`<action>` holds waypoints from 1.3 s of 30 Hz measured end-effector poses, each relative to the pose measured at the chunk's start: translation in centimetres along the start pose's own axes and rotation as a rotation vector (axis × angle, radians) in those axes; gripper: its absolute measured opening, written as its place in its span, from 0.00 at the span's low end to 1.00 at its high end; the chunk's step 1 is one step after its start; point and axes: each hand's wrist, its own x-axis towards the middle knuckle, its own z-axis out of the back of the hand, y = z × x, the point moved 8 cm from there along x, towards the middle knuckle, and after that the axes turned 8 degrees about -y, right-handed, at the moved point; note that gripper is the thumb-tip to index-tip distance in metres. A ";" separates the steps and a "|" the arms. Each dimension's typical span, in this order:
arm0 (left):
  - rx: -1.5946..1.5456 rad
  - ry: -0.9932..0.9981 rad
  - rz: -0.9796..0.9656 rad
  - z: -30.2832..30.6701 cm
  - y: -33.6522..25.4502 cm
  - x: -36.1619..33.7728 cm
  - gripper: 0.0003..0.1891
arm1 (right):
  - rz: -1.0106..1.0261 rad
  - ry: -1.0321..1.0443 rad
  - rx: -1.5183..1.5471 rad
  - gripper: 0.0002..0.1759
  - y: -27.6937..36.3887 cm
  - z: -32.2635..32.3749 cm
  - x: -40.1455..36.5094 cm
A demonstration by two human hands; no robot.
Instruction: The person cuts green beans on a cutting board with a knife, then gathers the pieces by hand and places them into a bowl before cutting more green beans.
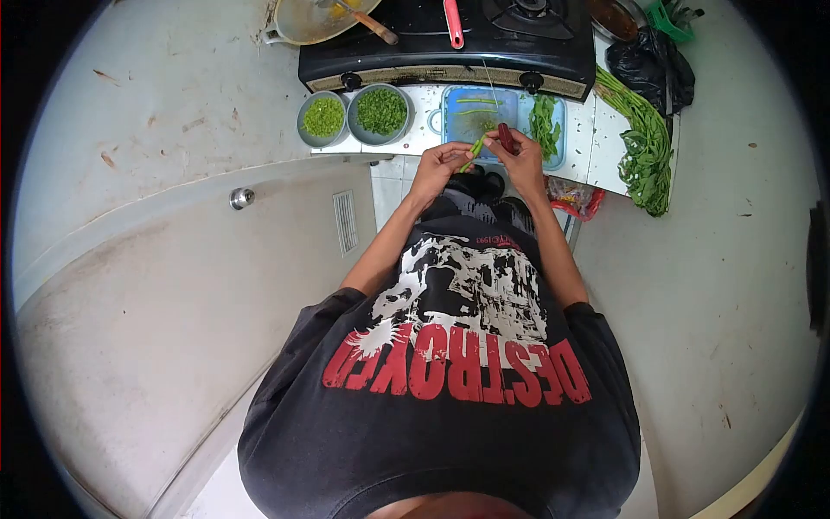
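Green stalk (473, 156) was up btwn both hands, held in the air just over the near edge of the blue tray, in front of the person's chest.

Now the scene, big to small. Gas stove (510, 52) filled the far end of the counter, black, w/ a red handle (453, 22) lying across its top. A pan (303, 22) sat at its left corner, wooden-handled utensil (373, 26) resting in it. White tiled counter (588, 130) ran below the stove. Right side: long bundle of green stems (647, 147) lay along the counter edge, black bag (653, 60) above it. Blue tray (456, 112) sat mid-counter, leafy greens (544, 125) piled on its right half, a few thin stalks on the left half. Left of tray, two metal bowls touched side by side: left bowl (302, 130) w/ paler chopped greens, right bowl (408, 130) w/ darker ones.

L hand (439, 163) was closed, fingertips pinching the lower end of the green stalk. R hand (521, 154) was closed too, wrapped round a red-handled tool (506, 137), its fingertips meeting the stalk's upper end; blade too small to make out. Stalk was tilted, low end at L hand, high end at R, hands nearly touching.
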 end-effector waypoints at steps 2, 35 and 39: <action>-0.005 -0.004 0.016 0.0 0.4 -0.4 0.14 | 0.015 0.021 0.015 0.13 -0.9 -0.2 -0.3; 0.377 -0.245 -0.130 7.7 4.8 2.2 0.17 | 0.134 -0.038 -0.557 0.26 -9.1 1.6 -1.7; 0.888 -0.307 -0.521 5.0 1.6 5.0 0.10 | 0.148 -0.042 -0.527 0.26 -7.3 2.8 -2.8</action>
